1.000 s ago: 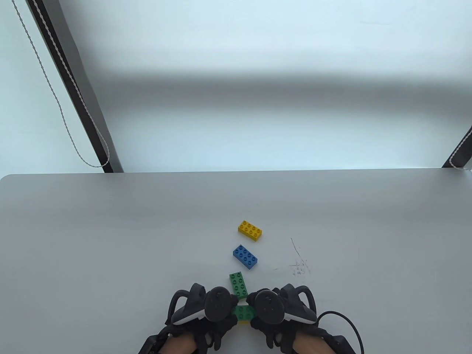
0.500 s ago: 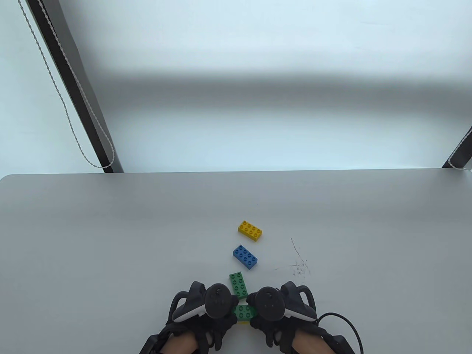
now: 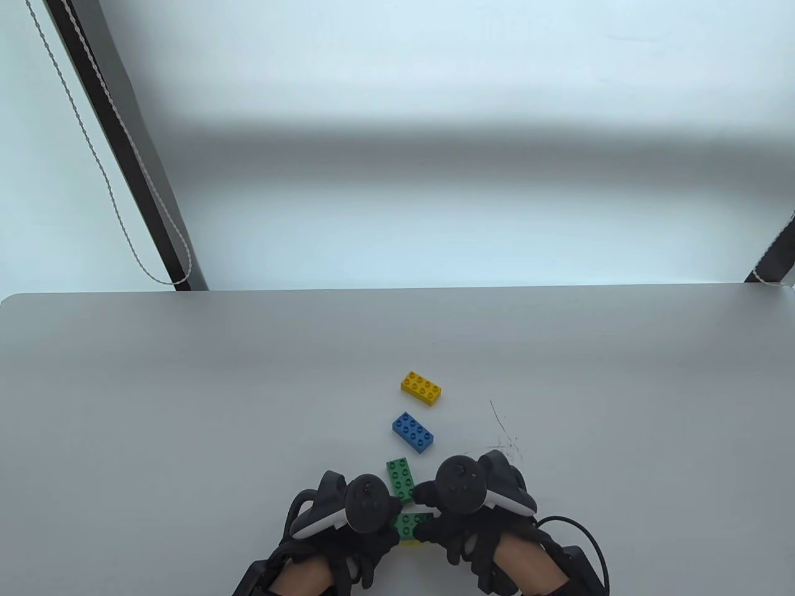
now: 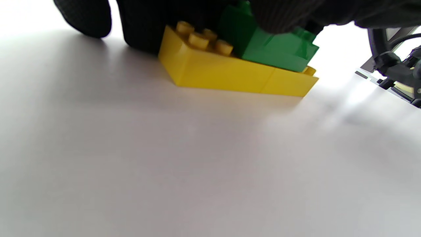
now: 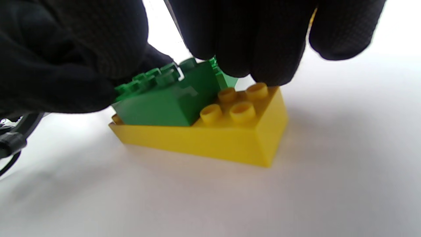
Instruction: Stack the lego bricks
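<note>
A green brick (image 3: pixel 412 523) sits on a yellow brick (image 3: pixel 410 542) between my hands at the table's front edge. In the wrist views the green brick (image 5: pixel 158 105) covers about half of the yellow brick (image 5: pixel 213 138), and several yellow studs stay bare. My left hand (image 3: pixel 390 528) holds the yellow brick's end (image 4: pixel 230 74) with fingers behind it. My right hand (image 3: pixel 427 526) grips the green brick (image 4: pixel 276 49) from above, its fingertips (image 5: pixel 260 49) touching the green top and the yellow studs.
A second green brick (image 3: pixel 401 479) lies just beyond my hands. A blue brick (image 3: pixel 413 433) and another yellow brick (image 3: pixel 421 387) lie farther out in a line. Pen marks (image 3: pixel 504 444) are to their right. A cable (image 3: pixel 584 534) trails from my right wrist.
My right hand has shifted forward and tipped over the stack, its tracker now farther from me. My left hand and the loose bricks have stayed put.
</note>
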`<state>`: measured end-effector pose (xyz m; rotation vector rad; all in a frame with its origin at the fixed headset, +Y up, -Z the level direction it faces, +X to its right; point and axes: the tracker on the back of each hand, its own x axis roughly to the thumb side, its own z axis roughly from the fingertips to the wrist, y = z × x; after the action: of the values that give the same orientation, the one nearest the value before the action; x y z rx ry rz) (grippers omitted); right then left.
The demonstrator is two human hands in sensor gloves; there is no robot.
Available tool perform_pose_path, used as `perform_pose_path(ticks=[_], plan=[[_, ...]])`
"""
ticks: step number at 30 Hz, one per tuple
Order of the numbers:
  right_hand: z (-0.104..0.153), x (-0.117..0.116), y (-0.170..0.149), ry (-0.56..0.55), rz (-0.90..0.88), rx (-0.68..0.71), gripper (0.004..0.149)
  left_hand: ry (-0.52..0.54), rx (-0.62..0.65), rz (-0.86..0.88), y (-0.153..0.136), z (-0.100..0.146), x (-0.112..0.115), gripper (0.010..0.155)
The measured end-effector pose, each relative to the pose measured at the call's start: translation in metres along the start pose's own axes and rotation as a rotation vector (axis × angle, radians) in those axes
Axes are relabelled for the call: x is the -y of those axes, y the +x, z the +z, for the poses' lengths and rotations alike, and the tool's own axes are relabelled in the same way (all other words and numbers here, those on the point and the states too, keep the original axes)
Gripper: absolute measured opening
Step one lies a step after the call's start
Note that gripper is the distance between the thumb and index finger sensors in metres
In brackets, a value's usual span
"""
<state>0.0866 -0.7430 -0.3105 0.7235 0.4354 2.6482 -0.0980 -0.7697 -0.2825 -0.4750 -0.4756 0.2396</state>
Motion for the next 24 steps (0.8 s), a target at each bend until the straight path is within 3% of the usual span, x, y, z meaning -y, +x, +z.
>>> perform_pose_path(ticks=[12,18,24], plan=[[-0.062,0.050,-0.022,-0.150,0.105,-0.137,0.076,-0.013,0.002,0.016,-0.002,-0.001,-0.001,0.065],[-0.092,0.059,-0.035,-0.254,0.163,-0.241,0.077,-0.017,0.002,0.018,-0.002,-0.001,-0.001,0.065],[-0.119,0.057,-0.045,-0.287,0.239,-0.337,0.078,-0.046,0.004,0.032,-0.003,-0.003,-0.002,0.065]])
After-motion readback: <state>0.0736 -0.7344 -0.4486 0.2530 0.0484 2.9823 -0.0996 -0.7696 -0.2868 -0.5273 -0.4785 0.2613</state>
